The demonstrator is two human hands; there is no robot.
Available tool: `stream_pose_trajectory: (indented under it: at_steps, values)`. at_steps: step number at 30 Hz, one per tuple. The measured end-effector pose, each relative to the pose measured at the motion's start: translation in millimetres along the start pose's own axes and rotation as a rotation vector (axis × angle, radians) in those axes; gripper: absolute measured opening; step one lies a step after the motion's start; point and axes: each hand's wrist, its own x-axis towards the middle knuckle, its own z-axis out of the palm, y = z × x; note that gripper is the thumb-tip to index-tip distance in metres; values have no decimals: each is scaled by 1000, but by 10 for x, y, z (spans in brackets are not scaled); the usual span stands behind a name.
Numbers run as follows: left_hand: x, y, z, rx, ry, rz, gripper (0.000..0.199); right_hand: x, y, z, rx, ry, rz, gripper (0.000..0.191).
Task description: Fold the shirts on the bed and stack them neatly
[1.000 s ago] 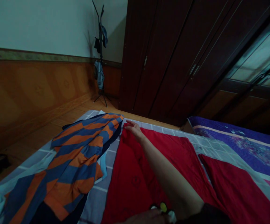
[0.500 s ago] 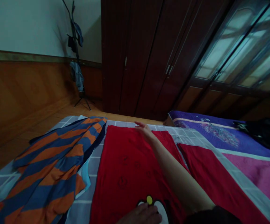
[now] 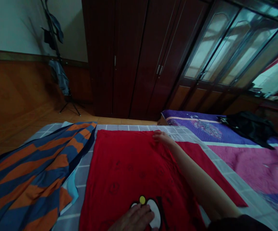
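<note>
A red garment lies spread over a grey checked bed cover, with a white, black and yellow cartoon print near its lower end. My left hand rests flat on that print, its fingers stretched out and partly cut off by the lower frame edge. At the garment's far right corner, my right hand touches the cloth with its fingers slightly bent. Small creases show beside those fingers. Beyond my right forearm lies another piece of red cloth.
An orange and blue striped garment lies on the left of the checked cover. A purple and pink bedspread with a black garment on it is at right. Behind stand a dark wardrobe and a coat stand.
My right hand has slid right along the garment's far edge to its corner. My left hand stays on the print. The view has turned right.
</note>
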Motion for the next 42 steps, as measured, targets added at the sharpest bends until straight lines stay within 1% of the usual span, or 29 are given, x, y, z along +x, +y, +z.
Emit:
stream_pose_trajectory:
  at_steps: [3, 6, 9, 11, 12, 14, 16, 18, 20, 22, 23, 24, 26, 27, 29, 30, 31, 33, 34, 35, 37, 39, 41, 42]
  values:
    - [-18, 65, 92, 37, 80, -52, 31, -95, 51, -47, -49, 70, -39, 43]
    - [-10, 76, 74, 64, 119, 16, 26, -153, 57, -39, -82, 34, -42, 40]
    - [3, 50, -44, 101, 51, 110, 27, -197, 37, -53, -121, 37, -38, 42]
    - [9, 35, -126, 114, -7, 129, 29, -256, 23, -89, -141, 61, -30, 45]
    - [11, 32, -159, 114, -21, 127, 30, -306, 21, -111, -143, 49, -22, 44]
    - [16, 35, -211, 100, -58, 127, 31, -456, 27, -156, -139, -14, 1, 38]
    - [31, 48, -262, 63, -141, 123, 38, -666, 46, -205, -133, -68, 14, 38]
    - [64, 64, -332, -9, -241, 128, 50, -919, 74, -261, -125, -79, 15, 45]
    - [111, 78, -421, -75, -326, 118, 60, -1189, 109, -318, -101, -115, 18, 45]
    - [156, 89, -503, -99, -374, 102, 61, -1452, 150, -366, -71, -198, 15, 41]
    - [172, 94, -534, -97, -392, 91, 61, -1572, 171, -385, -61, -223, 10, 42]
    - [182, 98, -556, -96, -397, 84, 61, -1683, 190, -403, -56, -221, 0, 45]
    - [181, 105, -572, -93, -392, 76, 59, -1877, 223, -438, -56, -162, -23, 55]
    - [173, 107, -570, -89, -389, 72, 58, -1965, 235, -458, -64, -144, -26, 57]
    - [150, 109, -554, -80, -387, 67, 56, -2146, 248, -499, -137, -138, -50, 50]
    - [139, 109, -545, -76, -389, 67, 55, -2245, 250, -520, -210, -111, -82, 46]
    - [130, 107, -538, -76, -395, 69, 55, -2353, 249, -539, -294, -63, -128, 42]
    - [120, 101, -530, -82, -411, 70, 56, -2599, 241, -568, -423, 73, -242, 37]
    - [119, 98, -531, -85, -421, 69, 56, -2735, 236, -574, -449, 111, -284, 35]
    - [122, 96, -535, -89, -435, 66, 57, -2875, 234, -574, -458, 111, -305, 33]
    - [131, 92, -550, -93, -458, 61, 56, -3146, 241, -554, -494, 25, -310, 32]
    - [142, 90, -565, -98, -466, 58, 55, -3372, 271, -510, -590, -114, -307, 35]
    - [152, 90, -569, -111, -464, 55, 53, -3520, 319, -454, -680, -220, -322, 45]
    - [157, 91, -567, -120, -464, 54, 53, -3562, 345, -427, -710, -245, -326, 52]
